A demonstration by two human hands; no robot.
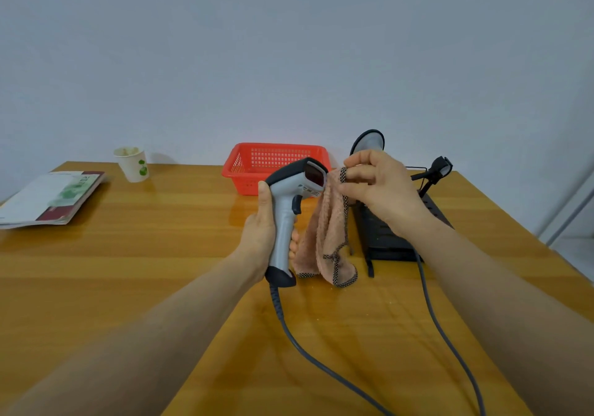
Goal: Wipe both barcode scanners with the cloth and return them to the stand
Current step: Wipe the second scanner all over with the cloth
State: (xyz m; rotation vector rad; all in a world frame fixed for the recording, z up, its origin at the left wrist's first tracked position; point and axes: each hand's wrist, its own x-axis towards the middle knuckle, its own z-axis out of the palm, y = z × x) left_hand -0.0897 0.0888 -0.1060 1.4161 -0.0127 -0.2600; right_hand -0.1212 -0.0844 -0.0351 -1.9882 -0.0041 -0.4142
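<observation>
Centre of frame, left hand [262, 234]: closed round grey scanner [291, 202] handle
Right hand [379, 187]: fingers pinching pink cloth [328, 239] at scanner window

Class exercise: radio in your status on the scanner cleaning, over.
Left hand grips scanner by its handle. Right hand pinches cloth beside the scanner window. Second scanner on stand. Nothing in the way.

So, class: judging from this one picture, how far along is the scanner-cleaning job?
Nothing looks finished yet. In hand: the left hand grips one grey scanner upright by its handle, while the right hand holds the pink cloth against its window end. Left: finishing this wipe, docking it on the black stand, and dealing with the second scanner behind the right hand; whether that one is wiped cannot be told.
</observation>
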